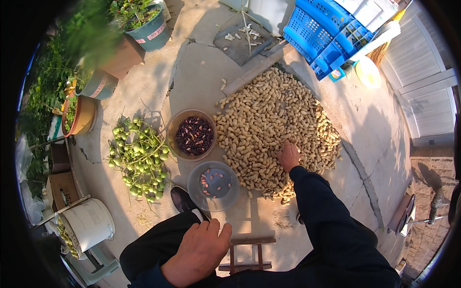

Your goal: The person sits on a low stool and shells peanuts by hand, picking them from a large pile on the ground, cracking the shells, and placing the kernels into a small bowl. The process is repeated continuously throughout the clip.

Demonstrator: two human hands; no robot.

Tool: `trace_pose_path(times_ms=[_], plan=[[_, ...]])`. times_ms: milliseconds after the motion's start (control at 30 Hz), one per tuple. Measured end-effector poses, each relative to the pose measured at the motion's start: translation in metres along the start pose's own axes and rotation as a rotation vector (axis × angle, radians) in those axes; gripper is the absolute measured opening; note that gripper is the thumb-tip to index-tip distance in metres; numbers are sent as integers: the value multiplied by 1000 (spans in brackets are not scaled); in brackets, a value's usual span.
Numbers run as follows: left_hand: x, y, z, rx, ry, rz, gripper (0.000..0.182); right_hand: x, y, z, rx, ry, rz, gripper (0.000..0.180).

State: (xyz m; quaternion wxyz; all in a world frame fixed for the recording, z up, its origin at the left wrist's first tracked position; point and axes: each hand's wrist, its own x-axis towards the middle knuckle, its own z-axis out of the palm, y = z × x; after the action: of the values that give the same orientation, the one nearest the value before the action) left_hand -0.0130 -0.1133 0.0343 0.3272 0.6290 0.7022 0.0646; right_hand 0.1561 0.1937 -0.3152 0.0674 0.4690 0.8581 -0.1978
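A broad heap of unshelled peanuts [259, 126] is spread over the concrete ground. My right hand [289, 156] reaches down onto the heap with its fingertips among the shells; whether it pinches one is hidden. Above my bent left knee is my left hand [201, 248], back upward, fingers curled forward and their tips out of sight. Left of the heap stands a plastic bowl [169, 135] of dark purple shelled peanuts [194, 136], with some pink ones among them. Nearer my left shoe, a translucent bowl [230, 196] contains several pink peanut kernels [209, 185].
Green round fruits on stems [140, 158] lie left of the bowls. A wooden board [255, 70] borders the heap's far side, near a blue plastic crate [317, 36] and a dustpan [230, 46]. Potted plants [151, 34] and a white bucket [88, 223] stand to the left.
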Motion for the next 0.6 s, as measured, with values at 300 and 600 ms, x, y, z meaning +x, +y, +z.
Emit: trace_pose_path(times_ms=[300,600], plan=[[4,5,2,99,-109,-5,47,-46,-43,3,-34,72,-224,38],[10,12,-6,65,-78,-105,39,64,-175,20,-53,207,-739,25]])
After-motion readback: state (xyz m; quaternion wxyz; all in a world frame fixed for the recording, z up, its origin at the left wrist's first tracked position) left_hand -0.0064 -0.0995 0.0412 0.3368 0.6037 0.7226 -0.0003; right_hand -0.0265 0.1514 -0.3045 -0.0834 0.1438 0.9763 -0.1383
